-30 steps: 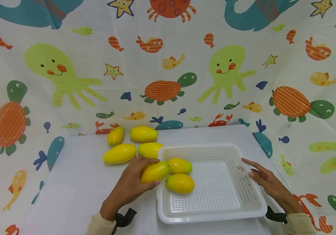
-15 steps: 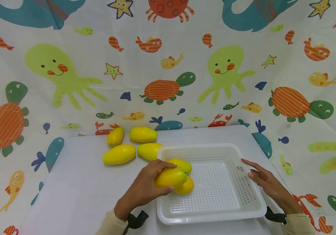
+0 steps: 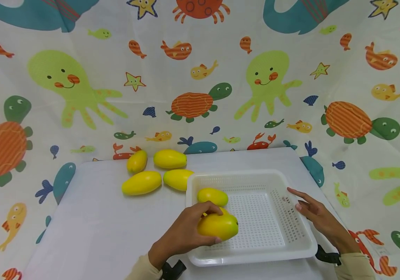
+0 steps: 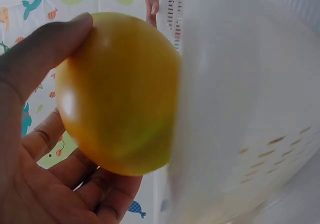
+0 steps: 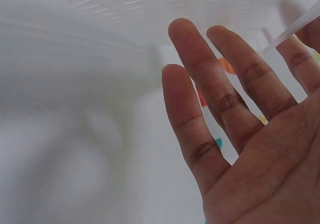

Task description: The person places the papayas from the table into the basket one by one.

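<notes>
My left hand (image 3: 186, 233) grips a yellow mango (image 3: 218, 227), thumb on the near side and fingers over the far side, above the left part of a white plastic basket (image 3: 252, 259). The left wrist view shows this mango (image 4: 120, 94) beside the basket's pale wall (image 4: 225, 94). Inside the basket lies one mango (image 3: 213, 196); another is mostly hidden behind the held one. At the basket's right rim rests my right hand (image 3: 320, 219), thumb over the edge. In the right wrist view the fingers of that hand (image 5: 255, 134) are nearly straight along the outer wall.
Several more mangoes lie on the white table (image 3: 116, 229) left of the basket, among them a long mango (image 3: 142, 183), one mango (image 3: 178, 179) against the basket's left rim and a mango (image 3: 170, 159) at the back. A sea-animal printed cloth (image 3: 200, 89) hangs behind.
My left hand has carried its mango rightward and toward me, from the basket's left rim to over the inside. My right hand and the basket have stayed in place.
</notes>
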The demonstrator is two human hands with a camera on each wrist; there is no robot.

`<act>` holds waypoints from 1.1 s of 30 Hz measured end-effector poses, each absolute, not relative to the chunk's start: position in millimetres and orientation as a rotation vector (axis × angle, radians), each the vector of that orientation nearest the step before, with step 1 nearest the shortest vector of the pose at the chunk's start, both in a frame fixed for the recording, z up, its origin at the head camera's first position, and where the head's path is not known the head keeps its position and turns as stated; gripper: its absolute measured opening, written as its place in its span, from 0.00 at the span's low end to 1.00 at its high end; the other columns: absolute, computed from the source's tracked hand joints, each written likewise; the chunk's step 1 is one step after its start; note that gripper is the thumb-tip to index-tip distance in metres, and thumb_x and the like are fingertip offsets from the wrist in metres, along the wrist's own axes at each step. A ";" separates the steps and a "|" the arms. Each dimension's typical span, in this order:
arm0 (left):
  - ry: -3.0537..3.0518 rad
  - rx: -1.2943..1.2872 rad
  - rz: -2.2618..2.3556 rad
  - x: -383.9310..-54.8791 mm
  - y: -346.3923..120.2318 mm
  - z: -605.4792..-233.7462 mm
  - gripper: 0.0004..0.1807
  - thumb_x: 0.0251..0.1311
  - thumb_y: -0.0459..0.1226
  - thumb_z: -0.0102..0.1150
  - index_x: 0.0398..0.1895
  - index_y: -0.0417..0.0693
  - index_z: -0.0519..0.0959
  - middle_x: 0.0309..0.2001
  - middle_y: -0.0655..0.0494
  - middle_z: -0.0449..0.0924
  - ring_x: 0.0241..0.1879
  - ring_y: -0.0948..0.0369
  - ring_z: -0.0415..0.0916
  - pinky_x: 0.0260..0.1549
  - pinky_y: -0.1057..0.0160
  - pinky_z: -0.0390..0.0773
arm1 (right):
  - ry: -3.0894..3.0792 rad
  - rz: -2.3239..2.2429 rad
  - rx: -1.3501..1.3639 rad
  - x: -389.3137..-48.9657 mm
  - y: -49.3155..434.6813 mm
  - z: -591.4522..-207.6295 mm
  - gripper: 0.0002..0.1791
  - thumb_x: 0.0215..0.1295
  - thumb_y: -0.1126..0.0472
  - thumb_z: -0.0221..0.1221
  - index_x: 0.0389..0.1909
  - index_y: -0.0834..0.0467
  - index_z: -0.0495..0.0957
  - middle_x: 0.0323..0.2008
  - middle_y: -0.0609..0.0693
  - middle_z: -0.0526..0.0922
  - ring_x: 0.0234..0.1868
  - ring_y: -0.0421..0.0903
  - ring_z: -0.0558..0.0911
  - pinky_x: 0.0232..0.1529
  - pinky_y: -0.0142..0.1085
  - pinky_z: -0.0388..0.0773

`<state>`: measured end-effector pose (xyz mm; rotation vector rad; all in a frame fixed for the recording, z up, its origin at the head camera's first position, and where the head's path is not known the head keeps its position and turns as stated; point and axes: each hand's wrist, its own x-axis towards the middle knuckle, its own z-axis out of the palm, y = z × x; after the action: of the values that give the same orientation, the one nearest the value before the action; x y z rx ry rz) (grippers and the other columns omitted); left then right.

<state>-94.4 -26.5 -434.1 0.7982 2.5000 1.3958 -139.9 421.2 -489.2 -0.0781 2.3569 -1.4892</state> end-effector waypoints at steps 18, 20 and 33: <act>2.710 0.813 1.022 -83.4 -16.6 -454.0 0.28 0.54 0.64 0.76 0.53 0.65 0.80 0.50 0.73 0.85 0.44 0.70 0.71 0.47 0.62 0.63 | 2.350 -1.530 -0.123 -141.0 422.8 -490.4 0.35 0.84 0.50 0.52 0.86 0.42 0.53 0.79 0.69 0.64 0.65 0.68 0.83 0.51 0.57 0.89; 2.737 0.842 0.954 -83.0 -16.1 -455.4 0.29 0.55 0.64 0.75 0.54 0.65 0.81 0.51 0.74 0.86 0.44 0.71 0.71 0.46 0.63 0.62 | 2.356 -1.520 -0.118 -141.1 423.0 -490.5 0.35 0.84 0.49 0.52 0.86 0.41 0.53 0.79 0.69 0.64 0.65 0.67 0.83 0.52 0.58 0.88; 2.905 0.976 0.687 -77.4 -12.5 -460.9 0.27 0.60 0.64 0.69 0.56 0.62 0.84 0.47 0.67 0.82 0.42 0.70 0.73 0.41 0.69 0.62 | 2.352 -1.520 -0.108 -140.0 423.2 -492.6 0.35 0.84 0.48 0.51 0.86 0.40 0.53 0.81 0.67 0.62 0.66 0.64 0.83 0.52 0.56 0.89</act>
<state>-77.4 -12.5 -460.9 0.9763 2.9054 0.6873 -140.0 423.2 -492.6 -0.1076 2.3524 -1.5204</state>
